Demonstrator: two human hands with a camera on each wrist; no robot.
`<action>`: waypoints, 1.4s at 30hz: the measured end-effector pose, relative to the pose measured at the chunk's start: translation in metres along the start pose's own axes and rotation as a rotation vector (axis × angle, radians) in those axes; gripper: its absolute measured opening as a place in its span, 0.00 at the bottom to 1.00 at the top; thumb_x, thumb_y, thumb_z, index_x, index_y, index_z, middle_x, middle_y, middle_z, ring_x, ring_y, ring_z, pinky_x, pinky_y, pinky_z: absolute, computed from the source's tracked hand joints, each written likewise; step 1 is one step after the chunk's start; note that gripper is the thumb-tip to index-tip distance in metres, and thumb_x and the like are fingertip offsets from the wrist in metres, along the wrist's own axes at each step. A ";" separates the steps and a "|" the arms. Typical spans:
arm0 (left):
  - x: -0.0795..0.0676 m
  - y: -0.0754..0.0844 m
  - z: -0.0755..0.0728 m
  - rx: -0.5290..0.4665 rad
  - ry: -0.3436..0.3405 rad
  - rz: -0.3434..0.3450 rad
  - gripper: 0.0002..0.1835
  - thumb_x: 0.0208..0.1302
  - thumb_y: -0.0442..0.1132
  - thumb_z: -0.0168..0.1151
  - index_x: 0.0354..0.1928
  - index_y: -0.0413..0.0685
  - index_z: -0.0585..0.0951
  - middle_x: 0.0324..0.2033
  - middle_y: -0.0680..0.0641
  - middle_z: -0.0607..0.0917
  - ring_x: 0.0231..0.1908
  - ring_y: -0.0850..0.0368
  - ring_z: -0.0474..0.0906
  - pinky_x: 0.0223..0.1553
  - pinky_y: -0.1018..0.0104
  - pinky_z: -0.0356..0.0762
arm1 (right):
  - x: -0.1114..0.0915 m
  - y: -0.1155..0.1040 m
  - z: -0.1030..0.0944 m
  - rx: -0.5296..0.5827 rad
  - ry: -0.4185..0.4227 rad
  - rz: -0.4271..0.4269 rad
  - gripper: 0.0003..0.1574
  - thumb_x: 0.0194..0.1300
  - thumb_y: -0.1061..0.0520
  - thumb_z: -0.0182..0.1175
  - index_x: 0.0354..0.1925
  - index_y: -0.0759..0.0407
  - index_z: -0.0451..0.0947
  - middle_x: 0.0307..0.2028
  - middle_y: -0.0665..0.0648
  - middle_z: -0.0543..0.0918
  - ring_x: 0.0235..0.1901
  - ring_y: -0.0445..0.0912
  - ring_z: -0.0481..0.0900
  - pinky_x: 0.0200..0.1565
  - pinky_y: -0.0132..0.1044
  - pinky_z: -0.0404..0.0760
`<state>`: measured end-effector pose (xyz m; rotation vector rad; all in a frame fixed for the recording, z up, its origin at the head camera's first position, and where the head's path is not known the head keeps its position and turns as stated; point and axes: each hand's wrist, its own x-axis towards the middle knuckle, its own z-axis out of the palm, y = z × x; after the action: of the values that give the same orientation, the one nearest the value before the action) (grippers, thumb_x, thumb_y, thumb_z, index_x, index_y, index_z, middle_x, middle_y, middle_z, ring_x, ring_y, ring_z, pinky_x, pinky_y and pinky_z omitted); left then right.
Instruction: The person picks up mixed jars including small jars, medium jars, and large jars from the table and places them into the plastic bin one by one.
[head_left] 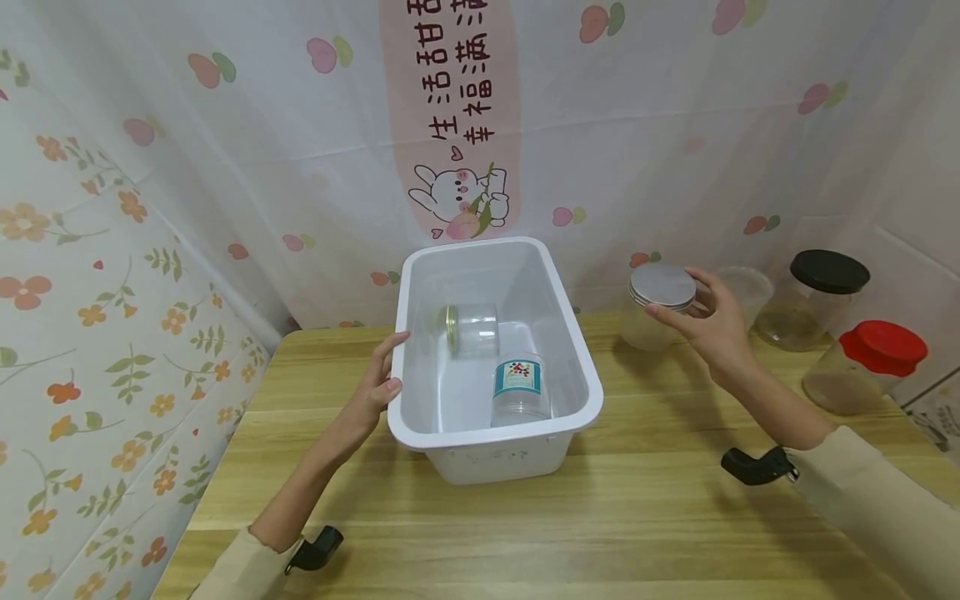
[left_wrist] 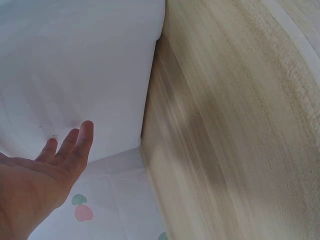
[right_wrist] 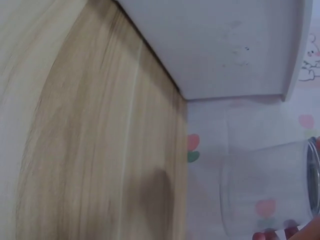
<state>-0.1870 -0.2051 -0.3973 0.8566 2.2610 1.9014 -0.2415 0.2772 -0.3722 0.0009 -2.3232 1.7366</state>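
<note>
My right hand point(head_left: 716, 329) grips a clear plastic jar point(head_left: 645, 329) by its silver lid point(head_left: 663, 285), thumb on the near side and fingers behind. In the right wrist view the jar point(right_wrist: 267, 187) hangs above the table, its base clear of the wood. To the left stands a white plastic basin point(head_left: 495, 440). My left hand point(head_left: 369, 379) touches its left rim with thumb and a fingertip, while other fingers point(left_wrist: 82, 142) extend along the outer wall. Inside the basin lie a clear jar with a gold lid point(head_left: 476, 330) and a clear jar with a teal label point(head_left: 519, 392).
Right of my right hand are a translucent tub point(head_left: 746, 292), a jar with a black lid point(head_left: 798, 321) and a jar with a red lid point(head_left: 843, 383). A patterned curtain point(head_left: 300, 192) hangs behind the wooden table point(head_left: 600, 517).
</note>
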 end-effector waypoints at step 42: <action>-0.002 0.001 0.001 0.016 0.006 -0.017 0.35 0.74 0.52 0.45 0.78 0.59 0.49 0.66 0.24 0.59 0.58 0.24 0.64 0.50 0.41 0.72 | 0.000 -0.057 0.008 -0.038 -0.054 -0.061 0.53 0.63 0.49 0.72 0.78 0.49 0.57 0.68 0.65 0.69 0.55 0.49 0.75 0.44 0.25 0.76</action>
<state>-0.1843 -0.2055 -0.3969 0.8316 2.2829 1.8835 -0.2346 0.2531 -0.3206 0.1121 -2.3682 1.6827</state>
